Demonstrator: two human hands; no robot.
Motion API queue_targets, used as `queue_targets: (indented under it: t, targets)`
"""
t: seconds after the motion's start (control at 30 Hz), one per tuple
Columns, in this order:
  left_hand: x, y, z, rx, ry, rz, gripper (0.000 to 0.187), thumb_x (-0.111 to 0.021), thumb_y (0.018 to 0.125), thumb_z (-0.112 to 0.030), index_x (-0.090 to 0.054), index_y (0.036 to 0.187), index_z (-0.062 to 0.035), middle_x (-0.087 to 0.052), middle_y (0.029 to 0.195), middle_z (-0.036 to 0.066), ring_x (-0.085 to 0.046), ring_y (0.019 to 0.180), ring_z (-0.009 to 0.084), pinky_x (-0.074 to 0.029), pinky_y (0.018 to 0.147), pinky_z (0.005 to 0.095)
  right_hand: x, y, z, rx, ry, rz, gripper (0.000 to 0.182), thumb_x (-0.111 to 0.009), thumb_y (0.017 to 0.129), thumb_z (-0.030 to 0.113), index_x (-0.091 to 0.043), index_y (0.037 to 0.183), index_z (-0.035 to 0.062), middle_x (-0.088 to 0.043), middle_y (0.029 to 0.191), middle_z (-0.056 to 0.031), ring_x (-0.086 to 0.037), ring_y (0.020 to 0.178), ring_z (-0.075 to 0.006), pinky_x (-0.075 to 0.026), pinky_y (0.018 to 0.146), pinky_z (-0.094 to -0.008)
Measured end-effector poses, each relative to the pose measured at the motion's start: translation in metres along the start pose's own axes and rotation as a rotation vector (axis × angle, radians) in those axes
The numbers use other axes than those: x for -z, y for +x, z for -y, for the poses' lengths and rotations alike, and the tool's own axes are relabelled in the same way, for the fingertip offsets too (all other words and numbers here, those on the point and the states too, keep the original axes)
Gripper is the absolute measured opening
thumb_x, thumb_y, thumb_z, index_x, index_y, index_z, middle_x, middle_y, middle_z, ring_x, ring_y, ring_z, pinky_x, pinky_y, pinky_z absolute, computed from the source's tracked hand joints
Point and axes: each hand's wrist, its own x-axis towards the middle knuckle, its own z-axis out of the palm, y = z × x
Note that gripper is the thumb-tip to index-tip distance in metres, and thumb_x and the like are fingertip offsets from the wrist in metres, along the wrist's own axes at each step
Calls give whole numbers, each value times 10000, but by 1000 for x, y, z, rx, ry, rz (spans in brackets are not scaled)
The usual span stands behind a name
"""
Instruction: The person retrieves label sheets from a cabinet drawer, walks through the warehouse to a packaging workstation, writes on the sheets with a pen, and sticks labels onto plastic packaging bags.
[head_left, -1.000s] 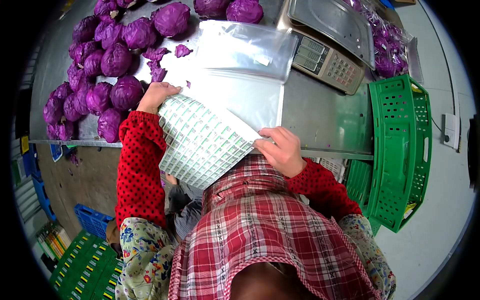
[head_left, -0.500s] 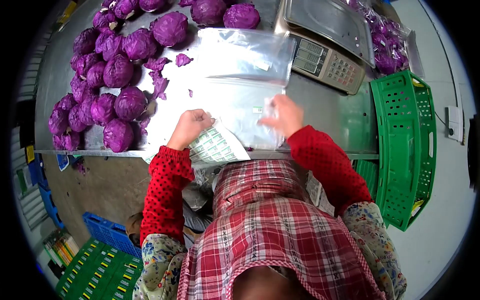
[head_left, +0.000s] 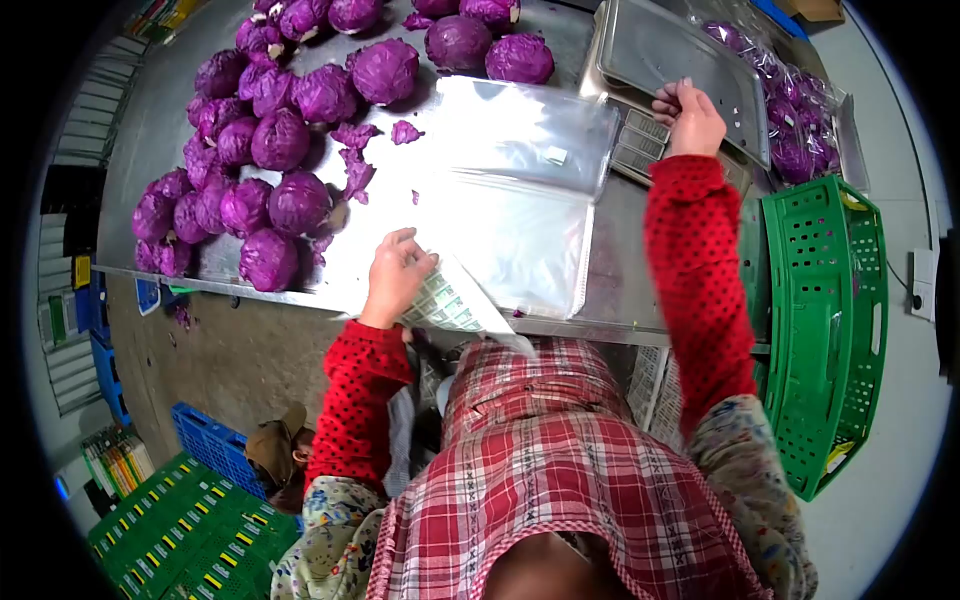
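Note:
Near the table's front edge, my left hand [head_left: 396,278] pinches a sheet of green-and-white labels [head_left: 447,303], which hangs curled over the edge. Clear plastic bags lie beside it in two stacks, a nearer one [head_left: 520,235] and a farther one [head_left: 500,125] with a small label on top. My right hand [head_left: 690,118] is raised over the weighing scale [head_left: 632,140], hiding part of its keypad. Its fingers are drawn together, and whatever they may hold is too small to tell. Purple cabbages [head_left: 280,140] are heaped on the left of the metal table [head_left: 625,285].
Bagged cabbages [head_left: 795,120] are at the back right. A green crate [head_left: 800,330] stands at the table's right end. At the lower left are a blue pallet [head_left: 215,445], green crates [head_left: 180,530] and a person in a cap [head_left: 275,450]. Loose leaves lie beside the cabbages.
My right hand has moved from the nearer bags up and right to the scale. The label seen on those bags no longer shows. My left hand still holds the sheet. The view has shifted.

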Motion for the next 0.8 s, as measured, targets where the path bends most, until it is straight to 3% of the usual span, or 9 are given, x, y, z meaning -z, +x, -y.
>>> queue_targets:
  t: [0.1,0.2,0.27,0.33,0.37,0.47,0.53,0.63,0.8]
  targets:
    - [-17,2,16,-48,246,-26,192,-744,731,-175,-662,715,-2,-563,1242,208,-544,1101,368,-454,915,408,9,-51,-18,-197,-226,438,205,-610,900,174,-653,826,-11,-668,761,-65,-590,655,-123,-481,634,-292]
    - [-21,-5,14,-54,289,-46,189,-743,738,-174,-664,728,-3,-580,1205,197,-561,1057,347,-462,893,403,17,-122,-99,-184,-439,437,227,-703,847,193,-645,949,-2,-669,920,-131,-642,758,-196,-510,698,-330]
    - [-6,-6,4,-72,316,-60,193,-740,748,-174,-659,729,0,-620,1132,188,-592,997,324,-475,862,386,13,-123,-93,-122,-506,381,245,-708,839,198,-642,965,-2,-661,963,-145,-650,794,-217,-514,717,-335]
    - [20,3,-9,205,-184,74,210,-725,790,-162,-636,719,14,-659,850,125,-610,787,206,-482,741,326,10,-119,-65,-39,-600,379,399,-751,790,243,-619,1078,3,-635,1077,-174,-643,940,-245,-511,813,-354]
    - [28,2,-30,114,-322,77,222,-694,845,-144,-608,719,17,-580,637,19,-506,627,86,-423,605,256,6,-115,-42,-38,-597,366,399,-751,790,243,-619,1078,3,-635,1077,-174,-643,940,-245,-511,813,-354]
    - [36,-4,-96,59,-494,106,205,-660,887,-125,-595,738,-1,-540,645,-46,-419,602,28,-333,535,214,-17,-121,19,20,-332,646,515,-769,774,175,-556,1209,-2,-620,1048,-99,-584,933,-169,-464,873,-307]
    - [37,-5,-126,57,-601,24,208,-644,906,-132,-588,747,-10,-523,651,-62,-401,609,12,-309,532,197,-30,-131,41,-25,-87,926,673,-804,735,307,-519,1283,42,-599,1177,-167,-584,1051,-248,-472,914,-389]
    - [46,-8,-142,55,-716,-32,217,-637,917,-147,-590,759,-6,-518,655,-65,-402,614,8,-313,538,194,-32,-131,54,-295,29,930,522,-755,808,186,-531,1241,-1,-622,1048,-97,-602,934,-160,-496,856,-321]
    - [66,-25,-168,18,-531,136,189,-629,926,-161,-647,814,-10,-520,673,-77,-407,622,8,-321,543,197,-38,-110,81,-221,230,983,297,-679,865,77,-585,1130,-20,-610,862,-27,-586,794,-89,-510,744,-255]
